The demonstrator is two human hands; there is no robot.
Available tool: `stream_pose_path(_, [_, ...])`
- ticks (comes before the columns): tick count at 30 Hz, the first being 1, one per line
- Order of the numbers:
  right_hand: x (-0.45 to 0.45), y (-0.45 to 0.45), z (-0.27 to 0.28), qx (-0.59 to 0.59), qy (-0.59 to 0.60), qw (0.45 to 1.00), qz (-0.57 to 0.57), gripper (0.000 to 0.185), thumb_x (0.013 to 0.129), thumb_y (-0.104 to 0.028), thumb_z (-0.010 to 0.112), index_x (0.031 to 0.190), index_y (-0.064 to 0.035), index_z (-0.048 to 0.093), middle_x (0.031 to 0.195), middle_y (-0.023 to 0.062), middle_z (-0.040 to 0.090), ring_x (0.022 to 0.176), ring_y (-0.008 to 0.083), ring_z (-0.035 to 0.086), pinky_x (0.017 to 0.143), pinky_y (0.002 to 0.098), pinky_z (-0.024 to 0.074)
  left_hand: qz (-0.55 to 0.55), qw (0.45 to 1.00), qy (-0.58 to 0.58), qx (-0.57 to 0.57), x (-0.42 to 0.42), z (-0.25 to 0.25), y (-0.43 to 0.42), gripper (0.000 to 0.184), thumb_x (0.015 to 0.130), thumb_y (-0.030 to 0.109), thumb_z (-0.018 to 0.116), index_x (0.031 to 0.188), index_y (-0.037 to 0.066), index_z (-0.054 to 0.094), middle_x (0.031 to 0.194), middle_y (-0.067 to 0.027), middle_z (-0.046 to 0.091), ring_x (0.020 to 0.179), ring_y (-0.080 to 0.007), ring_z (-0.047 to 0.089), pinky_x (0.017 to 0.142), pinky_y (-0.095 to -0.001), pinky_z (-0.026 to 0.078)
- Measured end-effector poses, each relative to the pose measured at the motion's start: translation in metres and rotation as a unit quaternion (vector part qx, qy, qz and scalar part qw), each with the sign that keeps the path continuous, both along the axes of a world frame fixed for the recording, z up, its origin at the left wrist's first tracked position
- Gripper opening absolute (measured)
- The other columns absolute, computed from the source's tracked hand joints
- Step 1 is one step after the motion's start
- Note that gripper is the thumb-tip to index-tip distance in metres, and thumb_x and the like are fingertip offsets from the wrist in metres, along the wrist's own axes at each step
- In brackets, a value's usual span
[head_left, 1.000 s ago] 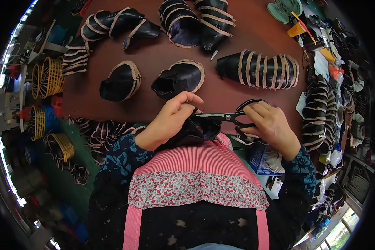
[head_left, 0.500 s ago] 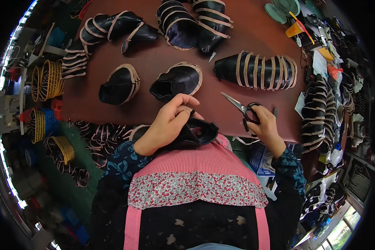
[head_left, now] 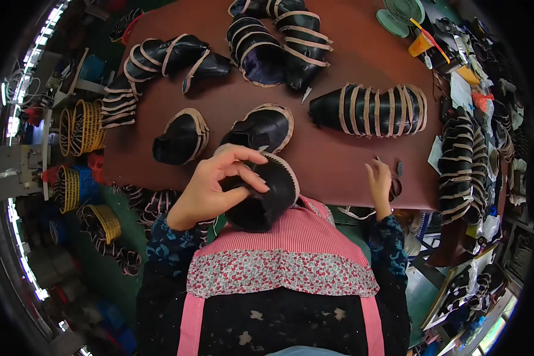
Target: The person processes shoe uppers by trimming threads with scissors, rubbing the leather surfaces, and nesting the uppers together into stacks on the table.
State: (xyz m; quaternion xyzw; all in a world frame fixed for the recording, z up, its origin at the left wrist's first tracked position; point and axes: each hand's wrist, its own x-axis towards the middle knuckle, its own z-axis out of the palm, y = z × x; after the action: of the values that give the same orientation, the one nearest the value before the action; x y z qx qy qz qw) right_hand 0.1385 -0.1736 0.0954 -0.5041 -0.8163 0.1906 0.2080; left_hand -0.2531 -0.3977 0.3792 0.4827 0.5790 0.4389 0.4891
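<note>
It's just one head cam, aimed forward and down, my apron (head_left: pixel 283 264) up close and the table (head_left: pixel 338 169) beyond.

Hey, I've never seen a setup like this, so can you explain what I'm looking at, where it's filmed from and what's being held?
There's no robot here, just a person working with bare hands. One camera, worn on the head, looks forward and down, so the pink apron shows at the bottom.

The left hand holds a black shoe upper with tan zigzag-cut edging. The right hand is beside the scissors, whose dark handles partly show; whether it touches them, I can't tell.

On the reddish-brown table lie two single uppers, a left one and a right one, and a nested row of uppers, with more stacks farther back. Yellow baskets stand off to the left.
</note>
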Motion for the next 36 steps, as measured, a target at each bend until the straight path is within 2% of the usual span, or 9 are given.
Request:
stream_pose_path(2, [-0.085, -0.026, 0.077, -0.489, 0.323, 0.810, 0.038, 0.043, 0.102, -0.031, 0.064, 0.128, 0.0033, 0.064, 0.118, 0.0100, 0.071, 0.105, 0.0179, 0.068, 0.090, 0.0281, 0.0530, -0.034, 0.997, -0.066, 0.009, -0.010, 0.008, -0.002, 0.049, 0.076, -0.015, 0.059, 0.123, -0.003, 0.057, 0.092, -0.0110, 0.077, 0.101, -0.0215, 0.072, 0.101, -0.0343, 0.048])
stream_pose_path(4, [-0.148, -0.060, 0.128, -0.753, 0.447, 0.472, 0.104, 0.045, 0.103, -0.032, 0.062, 0.128, 0.0051, 0.063, 0.114, 0.0118, 0.072, 0.104, 0.0185, 0.069, 0.091, 0.0285, 0.0541, -0.017, 0.996, -0.089, 0.027, -0.007, 0.002, -0.002, 0.047, 0.077, -0.014, 0.060, 0.122, -0.002, 0.057, 0.097, -0.0115, 0.076, 0.104, -0.0218, 0.071, 0.102, -0.0341, 0.048])
stream_pose_path(15, [-0.287, -0.112, 0.227, -0.593, 0.515, 0.577, 0.225, 0.032, 0.106, -0.021, 0.057, 0.125, 0.0048, 0.063, 0.115, 0.0071, 0.071, 0.104, 0.0137, 0.066, 0.093, 0.0292, 0.0525, 0.462, 0.835, 0.235, 0.186, -0.019, -0.022, -0.045, 0.021, 0.098, 0.008, 0.064, 0.115, -0.003, 0.059, 0.111, -0.0108, 0.057, 0.102, -0.0171, 0.057, 0.090, -0.0279, 0.047])
stream_pose_path(18, [-0.322, -0.124, 0.224, -0.573, 0.518, 0.580, 0.259, 0.032, 0.106, -0.022, 0.057, 0.123, 0.0041, 0.064, 0.115, 0.0068, 0.071, 0.104, 0.0140, 0.066, 0.091, 0.0283, 0.0532, 0.417, 0.882, 0.170, 0.135, -0.038, -0.004, -0.074, 0.021, 0.101, 0.011, 0.061, 0.117, -0.004, 0.059, 0.119, -0.0117, 0.057, 0.106, -0.0178, 0.056, 0.090, -0.0288, 0.047])
stream_pose_path(25, [-0.375, -0.160, 0.210, -0.688, 0.466, 0.448, 0.331, 0.030, 0.107, -0.023, 0.056, 0.125, 0.0006, 0.062, 0.116, 0.0060, 0.068, 0.103, 0.0139, 0.065, 0.089, 0.0333, 0.0587, 0.547, 0.793, 0.200, 0.179, -0.051, -0.019, -0.059, 0.086, 0.078, 0.003, 0.087, 0.145, 0.002, 0.032, 0.143, -0.0163, 0.044, 0.124, -0.0245, 0.054, 0.101, -0.0327, 0.049])
stream_pose_path(29, [-0.378, -0.164, 0.194, -0.673, 0.447, 0.488, 0.331, 0.027, 0.106, -0.021, 0.059, 0.121, 0.0002, 0.064, 0.119, 0.0064, 0.066, 0.106, 0.0160, 0.063, 0.092, 0.0290, 0.0524, 0.513, 0.849, 0.003, 0.126, -0.072, -0.050, -0.086, 0.063, 0.086, -0.004, 0.078, 0.138, 0.002, 0.044, 0.132, -0.0113, 0.058, 0.120, -0.0194, 0.058, 0.103, -0.0317, 0.048])
stream_pose_path(30, [-0.377, -0.158, 0.188, -0.504, 0.424, 0.632, 0.409, 0.028, 0.103, -0.021, 0.061, 0.122, -0.0006, 0.063, 0.121, 0.0092, 0.065, 0.107, 0.0220, 0.062, 0.091, 0.0318, 0.0519, 0.518, 0.847, 0.000, 0.117, -0.073, -0.050, -0.086, 0.049, 0.089, -0.005, 0.075, 0.132, 0.002, 0.052, 0.127, -0.0079, 0.062, 0.115, -0.0175, 0.060, 0.102, -0.0319, 0.047])
stream_pose_path(34, [-0.347, -0.128, 0.175, -0.077, 0.205, 0.899, 0.378, 0.048, 0.090, -0.020, 0.074, 0.131, -0.0031, 0.057, 0.110, 0.0166, 0.059, 0.099, 0.0343, 0.059, 0.082, 0.0424, 0.0512, 0.523, 0.803, 0.260, 0.116, -0.113, -0.043, -0.101, 0.035, 0.092, 0.006, 0.076, 0.121, 0.000, 0.058, 0.118, -0.0106, 0.062, 0.121, -0.0235, 0.053, 0.100, -0.0374, 0.047])
stream_pose_path(36, [-0.329, -0.119, 0.145, -0.077, 0.156, 0.959, 0.223, 0.057, 0.088, -0.030, 0.076, 0.133, -0.0031, 0.056, 0.092, 0.0149, 0.065, 0.081, 0.0330, 0.065, 0.070, 0.0434, 0.0528, 0.349, 0.654, 0.670, -0.024, -0.125, -0.022, -0.103, 0.026, 0.091, 0.012, 0.076, 0.110, 0.000, 0.063, 0.115, -0.0134, 0.061, 0.125, -0.0329, 0.046, 0.100, -0.0441, 0.045])
